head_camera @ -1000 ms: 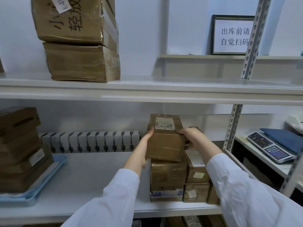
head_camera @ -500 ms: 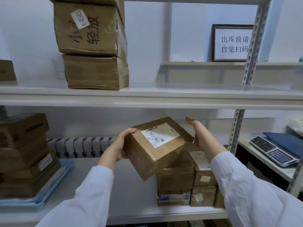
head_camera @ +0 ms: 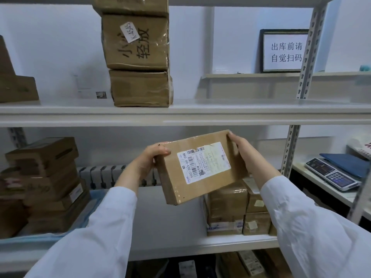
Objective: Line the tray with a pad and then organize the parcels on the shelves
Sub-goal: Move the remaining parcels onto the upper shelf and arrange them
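In front of the lower white metal shelf (head_camera: 180, 245), at the centre of the view, a brown cardboard parcel (head_camera: 198, 169) with a white shipping label is held in the air, tilted, clear of every stack. The left hand (head_camera: 148, 157) grips its left edge with the thumb on the labelled face, and the right hand (head_camera: 244, 150) clasps its upper right corner, the fingers mostly hidden behind the box; both hands are clamped on it, one at each end. At eight o'clock a blue tray (head_camera: 91, 209) already carries a pile of brown boxes (head_camera: 46, 177), so the lining step looks finished, though the pad itself cannot be made out under the load. At five o'clock, just below the held parcel, a cluster of small taped cartons (head_camera: 226, 207) waits on the same shelf and seems unsorted. At twelve o'clock the upper shelf (head_camera: 241, 115) bears a tall stack of larger cartons (head_camera: 138, 57). By my judgement the sorting is partway through: this parcel needs a place, and the cartons beneath it remain.
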A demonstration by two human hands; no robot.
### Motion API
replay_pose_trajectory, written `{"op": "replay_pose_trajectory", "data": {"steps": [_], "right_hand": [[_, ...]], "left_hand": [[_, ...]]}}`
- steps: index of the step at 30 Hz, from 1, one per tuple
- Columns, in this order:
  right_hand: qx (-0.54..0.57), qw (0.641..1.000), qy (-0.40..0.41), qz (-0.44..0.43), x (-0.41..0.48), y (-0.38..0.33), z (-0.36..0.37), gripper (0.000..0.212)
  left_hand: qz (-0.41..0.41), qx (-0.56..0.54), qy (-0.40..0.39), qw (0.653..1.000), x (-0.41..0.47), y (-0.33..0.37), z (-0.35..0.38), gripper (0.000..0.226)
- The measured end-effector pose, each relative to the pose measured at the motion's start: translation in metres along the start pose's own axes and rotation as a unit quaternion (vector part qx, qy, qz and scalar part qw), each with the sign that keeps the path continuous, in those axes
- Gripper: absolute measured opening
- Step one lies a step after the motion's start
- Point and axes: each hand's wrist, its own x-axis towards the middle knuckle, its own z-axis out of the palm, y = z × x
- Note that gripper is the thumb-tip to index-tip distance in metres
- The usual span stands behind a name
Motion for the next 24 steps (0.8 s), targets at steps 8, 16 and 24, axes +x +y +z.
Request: {"op": "replay_pose_trajectory", "data": {"steps": [8,16,24], "right_hand": [[-0.01,1.0,-0.023,-0.014,-0.049,-0.011,-0.018,0.074],[-0.017,0.994,-0.032,-0.107,-0.078,-0.056,-0.024,0.057],[0.194,0.949,-0.005,-0.248,-0.077,-0.083,-0.019,0.038]], "left_hand": [[0.088,0.012,-0.078,0.993,-0.018,0.033,-0.027,0.061],[0.13,-0.092,-0.077,0.984,-0.031,0.054,-0.039,0.039],[0.129,-0.243,0.077,0.958,-0.033,0.069,-0.024,0.064]]}}
